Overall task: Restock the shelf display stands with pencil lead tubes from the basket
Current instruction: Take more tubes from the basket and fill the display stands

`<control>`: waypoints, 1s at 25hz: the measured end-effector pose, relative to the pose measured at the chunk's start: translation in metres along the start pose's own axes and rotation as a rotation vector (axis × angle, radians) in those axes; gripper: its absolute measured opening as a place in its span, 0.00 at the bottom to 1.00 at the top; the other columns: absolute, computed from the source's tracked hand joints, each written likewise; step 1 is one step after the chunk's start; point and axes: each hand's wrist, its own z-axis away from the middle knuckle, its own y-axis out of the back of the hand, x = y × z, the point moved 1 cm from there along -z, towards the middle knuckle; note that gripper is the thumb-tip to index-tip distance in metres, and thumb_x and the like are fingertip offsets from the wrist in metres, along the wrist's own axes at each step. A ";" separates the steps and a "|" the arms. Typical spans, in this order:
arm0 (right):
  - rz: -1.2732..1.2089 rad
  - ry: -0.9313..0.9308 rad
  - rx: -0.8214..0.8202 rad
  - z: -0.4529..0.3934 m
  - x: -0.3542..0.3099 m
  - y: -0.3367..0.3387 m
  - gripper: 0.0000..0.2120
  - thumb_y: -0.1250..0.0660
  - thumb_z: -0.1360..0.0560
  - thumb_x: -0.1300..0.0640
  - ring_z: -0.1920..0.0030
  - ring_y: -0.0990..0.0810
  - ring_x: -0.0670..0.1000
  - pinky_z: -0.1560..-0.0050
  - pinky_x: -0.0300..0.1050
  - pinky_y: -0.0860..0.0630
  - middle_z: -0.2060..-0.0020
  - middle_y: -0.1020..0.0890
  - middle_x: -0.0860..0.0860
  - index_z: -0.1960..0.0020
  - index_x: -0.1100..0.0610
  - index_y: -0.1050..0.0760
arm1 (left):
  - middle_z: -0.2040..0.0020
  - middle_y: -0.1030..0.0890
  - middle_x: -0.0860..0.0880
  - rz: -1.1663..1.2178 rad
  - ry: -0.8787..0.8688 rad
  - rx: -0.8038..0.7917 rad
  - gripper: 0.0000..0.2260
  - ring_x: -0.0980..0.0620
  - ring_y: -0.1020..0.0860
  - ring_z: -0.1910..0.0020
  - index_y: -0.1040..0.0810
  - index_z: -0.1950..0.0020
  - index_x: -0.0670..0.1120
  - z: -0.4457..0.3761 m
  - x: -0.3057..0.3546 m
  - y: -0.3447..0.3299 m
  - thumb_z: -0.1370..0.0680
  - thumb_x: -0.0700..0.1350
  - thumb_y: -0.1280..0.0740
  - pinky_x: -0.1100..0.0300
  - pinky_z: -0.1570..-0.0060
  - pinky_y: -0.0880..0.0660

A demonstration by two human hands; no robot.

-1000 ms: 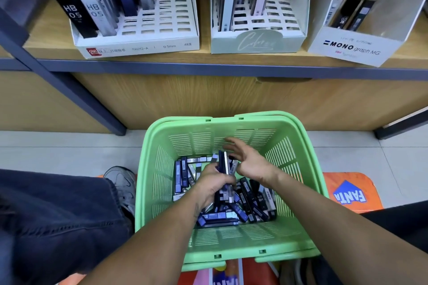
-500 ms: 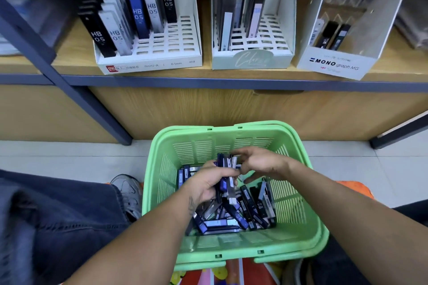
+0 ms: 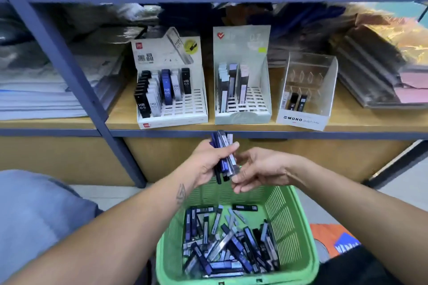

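Left hand (image 3: 209, 159) grips a bundle of lead tubes (image 3: 224, 155) above the green basket (image 3: 294, 233); fingers curled round them. Right hand (image 3: 259, 168) just beside the bundle, fingers loosely spread, holding nothing.

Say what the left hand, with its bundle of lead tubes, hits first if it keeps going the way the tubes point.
Probably the dark blue front edge of the wooden shelf, right above the tube tips held by the left hand; depth is unclear from one view.

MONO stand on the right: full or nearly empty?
Nearly empty. The MONO stand holds only about three tubes at its front left; the slots behind them are bare.
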 end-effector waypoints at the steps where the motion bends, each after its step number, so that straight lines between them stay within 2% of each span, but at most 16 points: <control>1: 0.032 0.026 0.034 0.006 -0.008 0.002 0.33 0.27 0.28 0.72 0.59 0.13 0.59 0.64 0.42 0.17 0.56 0.16 0.67 0.27 0.68 0.38 | 0.56 0.16 0.41 -0.025 -0.007 0.013 0.11 0.45 0.17 0.59 0.20 0.46 0.40 0.003 0.011 -0.002 0.27 0.37 0.24 0.50 0.58 0.17; 4: 0.131 0.118 0.102 0.029 -0.034 0.008 0.23 0.28 0.26 0.70 0.64 0.15 0.54 0.67 0.39 0.19 0.59 0.16 0.63 0.34 0.68 0.31 | 0.60 0.16 0.40 -0.039 0.016 -0.002 0.10 0.46 0.18 0.66 0.20 0.48 0.40 0.013 0.041 -0.006 0.27 0.38 0.24 0.52 0.66 0.18; 6: 0.127 0.218 0.142 0.045 -0.053 0.014 0.17 0.29 0.26 0.69 0.66 0.17 0.53 0.68 0.39 0.20 0.61 0.17 0.62 0.40 0.67 0.28 | 0.63 0.18 0.41 -0.069 0.051 -0.061 0.10 0.47 0.20 0.68 0.20 0.49 0.38 0.019 0.061 -0.006 0.28 0.35 0.25 0.55 0.67 0.19; 8: 0.114 0.359 0.243 0.060 -0.074 0.027 0.12 0.31 0.24 0.68 0.68 0.20 0.52 0.68 0.38 0.22 0.62 0.18 0.61 0.41 0.66 0.25 | 0.65 0.20 0.41 -0.139 0.080 -0.113 0.07 0.48 0.20 0.68 0.21 0.52 0.37 0.022 0.081 -0.004 0.27 0.31 0.27 0.58 0.68 0.19; 10: 0.182 0.485 0.404 0.075 -0.096 0.046 0.12 0.34 0.21 0.69 0.66 0.22 0.50 0.65 0.39 0.23 0.60 0.19 0.61 0.39 0.64 0.21 | 0.67 0.21 0.41 -0.221 0.131 -0.101 0.05 0.49 0.21 0.71 0.23 0.56 0.37 0.023 0.102 -0.002 0.26 0.29 0.31 0.60 0.71 0.21; 12: 0.341 0.564 0.558 0.089 -0.120 0.061 0.14 0.36 0.20 0.69 0.62 0.21 0.50 0.57 0.41 0.20 0.58 0.17 0.61 0.38 0.61 0.19 | 0.69 0.22 0.41 -0.310 0.171 -0.058 0.04 0.49 0.23 0.74 0.24 0.58 0.36 0.020 0.122 0.001 0.24 0.30 0.33 0.61 0.71 0.21; 14: 0.534 0.606 0.689 0.099 -0.141 0.067 0.14 0.35 0.19 0.67 0.59 0.17 0.50 0.51 0.42 0.18 0.57 0.14 0.57 0.38 0.58 0.18 | 0.71 0.23 0.41 -0.321 0.158 0.006 0.05 0.48 0.23 0.75 0.25 0.58 0.36 0.014 0.140 0.003 0.23 0.30 0.34 0.59 0.69 0.22; 15: 0.651 0.625 0.732 0.101 -0.150 0.066 0.12 0.33 0.20 0.66 0.59 0.15 0.50 0.51 0.42 0.17 0.58 0.13 0.56 0.39 0.57 0.18 | 0.71 0.23 0.41 -0.299 0.133 0.037 0.05 0.48 0.23 0.75 0.26 0.59 0.36 0.010 0.148 0.003 0.23 0.30 0.34 0.59 0.69 0.22; 17: 0.835 0.643 0.756 0.099 -0.165 0.062 0.07 0.29 0.22 0.64 0.61 0.14 0.50 0.54 0.42 0.17 0.61 0.13 0.55 0.45 0.57 0.18 | 0.72 0.23 0.41 -0.243 0.064 0.076 0.06 0.49 0.23 0.76 0.26 0.59 0.36 0.001 0.161 0.002 0.24 0.29 0.35 0.60 0.72 0.21; 19: 0.892 0.645 0.778 0.089 -0.171 0.062 0.05 0.26 0.25 0.62 0.62 0.14 0.47 0.54 0.44 0.16 0.63 0.13 0.52 0.49 0.57 0.17 | 0.72 0.23 0.42 -0.214 0.017 0.081 0.06 0.48 0.23 0.75 0.27 0.58 0.36 -0.005 0.170 -0.001 0.25 0.28 0.34 0.60 0.72 0.20; 22: 0.970 0.696 0.894 0.067 -0.174 0.067 0.09 0.24 0.26 0.58 0.57 0.15 0.45 0.48 0.43 0.19 0.60 0.13 0.48 0.46 0.54 0.15 | 0.72 0.23 0.42 -0.193 -0.006 0.051 0.06 0.48 0.23 0.72 0.26 0.58 0.37 -0.013 0.178 -0.005 0.24 0.29 0.35 0.60 0.69 0.21; 25: 1.066 0.741 0.946 0.057 -0.176 0.063 0.08 0.24 0.26 0.58 0.55 0.17 0.45 0.51 0.41 0.21 0.59 0.16 0.47 0.48 0.53 0.16 | 0.71 0.23 0.42 -0.179 -0.057 0.035 0.04 0.47 0.23 0.71 0.25 0.57 0.36 -0.018 0.185 -0.009 0.24 0.29 0.34 0.60 0.71 0.21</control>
